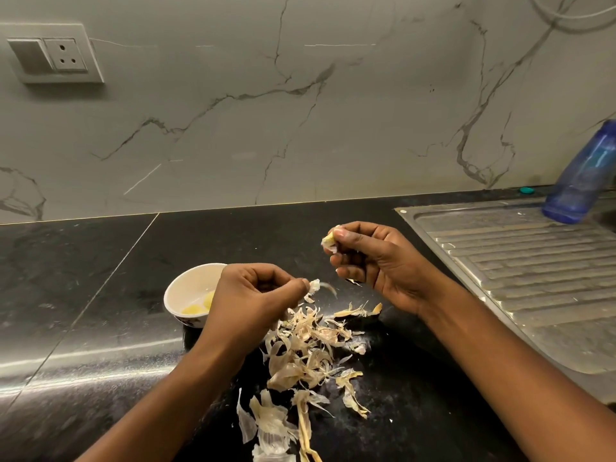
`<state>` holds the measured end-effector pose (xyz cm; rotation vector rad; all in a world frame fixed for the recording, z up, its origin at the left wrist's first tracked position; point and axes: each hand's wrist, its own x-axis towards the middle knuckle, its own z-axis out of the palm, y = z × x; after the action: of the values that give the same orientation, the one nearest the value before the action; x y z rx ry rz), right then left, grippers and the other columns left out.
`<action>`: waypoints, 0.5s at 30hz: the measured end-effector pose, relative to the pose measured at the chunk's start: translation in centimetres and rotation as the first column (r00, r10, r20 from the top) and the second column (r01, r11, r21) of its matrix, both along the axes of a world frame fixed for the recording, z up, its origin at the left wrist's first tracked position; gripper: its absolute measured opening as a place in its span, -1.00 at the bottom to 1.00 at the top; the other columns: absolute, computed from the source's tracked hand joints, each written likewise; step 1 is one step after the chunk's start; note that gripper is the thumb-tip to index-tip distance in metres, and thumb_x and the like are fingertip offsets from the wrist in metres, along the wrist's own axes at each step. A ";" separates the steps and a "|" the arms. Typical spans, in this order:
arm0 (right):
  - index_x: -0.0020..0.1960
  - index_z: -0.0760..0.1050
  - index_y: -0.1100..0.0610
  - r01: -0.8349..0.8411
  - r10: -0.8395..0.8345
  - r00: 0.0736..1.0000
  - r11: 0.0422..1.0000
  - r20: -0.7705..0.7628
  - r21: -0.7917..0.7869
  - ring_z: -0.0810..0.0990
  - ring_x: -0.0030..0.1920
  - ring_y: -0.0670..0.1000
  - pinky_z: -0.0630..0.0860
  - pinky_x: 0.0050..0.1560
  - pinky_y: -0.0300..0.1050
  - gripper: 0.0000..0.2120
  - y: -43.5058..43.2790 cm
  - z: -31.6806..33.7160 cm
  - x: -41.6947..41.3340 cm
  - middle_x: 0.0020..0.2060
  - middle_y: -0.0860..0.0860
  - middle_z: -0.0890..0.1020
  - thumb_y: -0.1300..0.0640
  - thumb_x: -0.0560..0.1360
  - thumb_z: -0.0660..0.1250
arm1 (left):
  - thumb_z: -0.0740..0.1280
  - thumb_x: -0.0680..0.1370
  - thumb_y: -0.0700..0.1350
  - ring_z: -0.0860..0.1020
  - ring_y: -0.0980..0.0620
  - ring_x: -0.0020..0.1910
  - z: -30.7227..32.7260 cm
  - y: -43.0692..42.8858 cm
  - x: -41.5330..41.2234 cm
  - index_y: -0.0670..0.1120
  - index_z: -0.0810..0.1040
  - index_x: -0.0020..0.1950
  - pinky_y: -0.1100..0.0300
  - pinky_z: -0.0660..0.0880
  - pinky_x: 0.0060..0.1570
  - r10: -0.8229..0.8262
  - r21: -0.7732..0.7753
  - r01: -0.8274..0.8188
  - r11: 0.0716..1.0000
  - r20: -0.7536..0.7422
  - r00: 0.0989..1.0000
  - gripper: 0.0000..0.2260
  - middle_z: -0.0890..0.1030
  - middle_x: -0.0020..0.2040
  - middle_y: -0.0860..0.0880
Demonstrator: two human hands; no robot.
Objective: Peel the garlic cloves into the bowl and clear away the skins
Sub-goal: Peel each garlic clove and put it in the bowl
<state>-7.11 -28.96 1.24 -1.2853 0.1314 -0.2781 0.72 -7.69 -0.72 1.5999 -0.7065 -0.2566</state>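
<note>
Thumb and forefinger of the right hand (373, 265) pinch a partly bared garlic clove (328, 241), its pale end poking out to the left, away from the palm. Fingers cover most of it, so its long axis cannot be told. It is held above the counter (100, 295), touching nothing else.

Lower and to the left, well apart from the clove, the left hand (256, 295) pinches a torn flake of skin (314, 285) between thumb and fingertip. The flake hangs over the far end of the skin pile (310, 348), which spreads on the black counter between the two forearms.

The bowl (181, 295) stands just beyond the left hand, which hides its right rim; peeled cloves (195, 308) lie inside. It sits left of and below the held clove, with the left hand between them. That hand is much nearer the bowl, yet the right one has the clove, so it will likely have to cross leftward once stripped. Peeling looks unfinished and the skins uncleared.

A steel drainboard (520, 271) and blue bottle (580, 175) lie to the right.
</note>
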 end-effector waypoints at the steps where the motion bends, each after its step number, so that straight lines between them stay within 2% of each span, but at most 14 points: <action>1: 0.14 0.67 0.25 -0.009 0.008 1.000 1.000 -0.013 -0.028 0.71 -0.16 -0.01 0.69 -0.20 -0.20 -0.77 0.0 0.0 0.0 0.00 0.19 0.74 0.14 0.55 0.45 | 0.55 0.51 -0.19 0.52 0.05 -0.42 -0.1 0.0 0.0 -0.13 0.74 -0.26 0.25 0.46 -0.41 -0.003 0.023 0.002 1.000 0.026 1.000 -0.86 0.67 -0.35 -0.16; 5: 0.04 0.70 0.20 -0.024 0.021 0.999 0.997 -0.044 -0.078 0.70 -0.21 -0.03 0.67 -0.25 -0.24 -0.85 0.0 -0.1 -0.1 -0.07 0.16 0.74 0.15 0.51 0.48 | 0.58 0.46 -0.27 0.56 0.13 -0.41 0.2 0.0 -0.3 -0.13 0.77 -0.13 0.34 0.46 -0.40 -0.043 0.032 0.042 0.999 0.013 0.999 -0.94 0.71 -0.29 -0.14; 10: 0.07 0.70 0.23 -0.072 0.067 0.997 0.989 -0.047 -0.131 0.68 -0.19 -0.01 0.66 -0.23 -0.23 -0.83 0.2 -0.1 0.0 -0.09 0.15 0.73 0.20 0.50 0.50 | 0.51 0.53 -0.26 0.65 -0.09 -0.31 0.2 0.0 -0.2 -0.12 0.77 0.02 0.20 0.60 -0.36 -0.044 -0.055 0.042 0.998 -0.039 0.998 -0.89 0.75 -0.15 -0.16; 15: 0.11 0.71 0.25 -0.100 0.089 0.994 0.971 -0.060 -0.217 0.72 -0.15 0.00 0.69 -0.14 -0.21 -0.76 0.6 -0.3 0.1 -0.08 0.14 0.76 0.21 0.47 0.51 | 0.47 0.55 -0.25 0.68 -0.14 -0.27 0.2 0.0 -0.1 -0.20 0.76 0.01 0.15 0.65 -0.26 -0.048 -0.088 0.041 0.995 -0.078 0.996 -0.92 0.74 -0.18 -0.22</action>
<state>-7.06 -28.38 0.91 -1.5145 0.0834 -0.1821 0.61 -7.71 -0.56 1.4851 -0.6827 -0.3172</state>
